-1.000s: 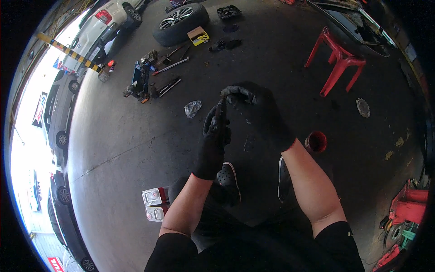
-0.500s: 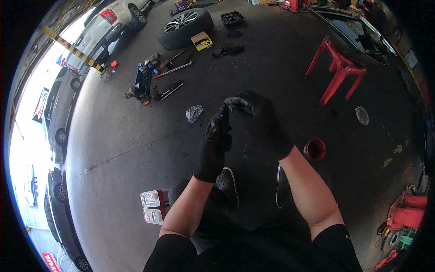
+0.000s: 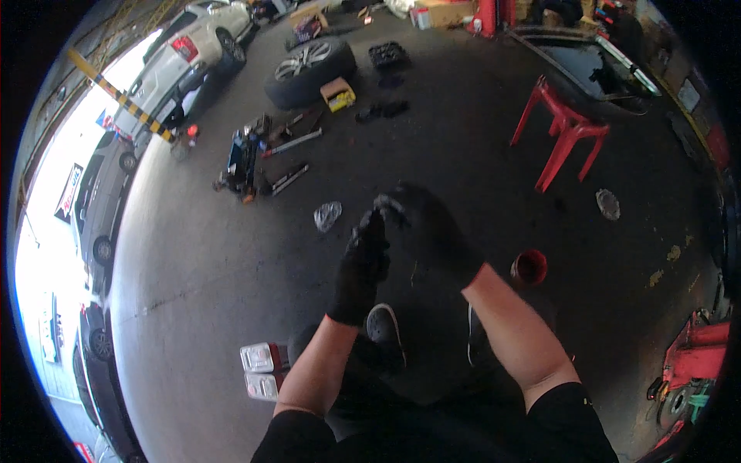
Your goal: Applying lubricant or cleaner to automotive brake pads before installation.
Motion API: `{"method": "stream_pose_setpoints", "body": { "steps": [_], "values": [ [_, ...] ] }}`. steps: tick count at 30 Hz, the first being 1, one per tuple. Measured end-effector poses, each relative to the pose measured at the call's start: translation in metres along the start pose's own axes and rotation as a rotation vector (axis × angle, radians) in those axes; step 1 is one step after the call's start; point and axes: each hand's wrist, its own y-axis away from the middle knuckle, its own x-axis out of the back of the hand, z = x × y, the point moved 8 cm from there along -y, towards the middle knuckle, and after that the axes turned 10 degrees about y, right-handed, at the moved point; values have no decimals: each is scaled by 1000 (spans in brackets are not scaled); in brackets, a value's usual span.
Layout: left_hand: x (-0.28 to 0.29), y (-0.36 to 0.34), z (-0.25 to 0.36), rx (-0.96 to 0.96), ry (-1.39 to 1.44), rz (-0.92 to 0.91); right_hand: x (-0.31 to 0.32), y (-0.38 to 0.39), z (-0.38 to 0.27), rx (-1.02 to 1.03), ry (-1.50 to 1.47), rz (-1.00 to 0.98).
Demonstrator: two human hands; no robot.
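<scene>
Both hands wear black gloves and meet in front of me, above the dark floor. My left hand point(image 3: 363, 266) is upright with its fingers curled round something slim and dark, whose kind I cannot make out against the glove. At the top end of that thing, my right hand point(image 3: 427, 228) bends over from the right, its fingertips pinched close to my left fingers. Whatever the right fingers grip is hidden by blur and the dark glove. Below the hands show my dark shoes point(image 3: 384, 332).
A crumpled clear plastic bag point(image 3: 328, 217) lies left of my hands, tools point(image 3: 287, 143) beyond it. Farther off are a wheel point(image 3: 340, 65) and a yellow box point(image 3: 338, 96). Rightward stand a red stool point(image 3: 570, 123) and a red tub point(image 3: 529, 267); two containers point(image 3: 258, 358) sit lower left.
My view has tilted up a little, so the floor things sit lower in the picture. Both hands remain together at the dark thing, with the right fingertips still at its top.
</scene>
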Motion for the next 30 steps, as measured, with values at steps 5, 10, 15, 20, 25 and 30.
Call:
{"method": "stream_pose_setpoints", "body": {
  "steps": [5,10,15,20,25,30],
  "values": [
    [7,-6,-21,69,429,-7,-14,19,1,29,22,-88],
    [-7,18,-20,67,279,-36,-4,30,-2,-14,-5,-145],
    [-33,24,-2,-59,62,-106,30,28,-14,49,-71,6],
    [-15,-1,-24,155,348,-293,19,30,-5,48,-10,22],
    [-44,24,-9,-149,-282,-210,21,36,-1,-97,-19,-86],
    [-35,-7,2,-287,-403,-242,15,43,-10,-30,46,15]
  ]
}}
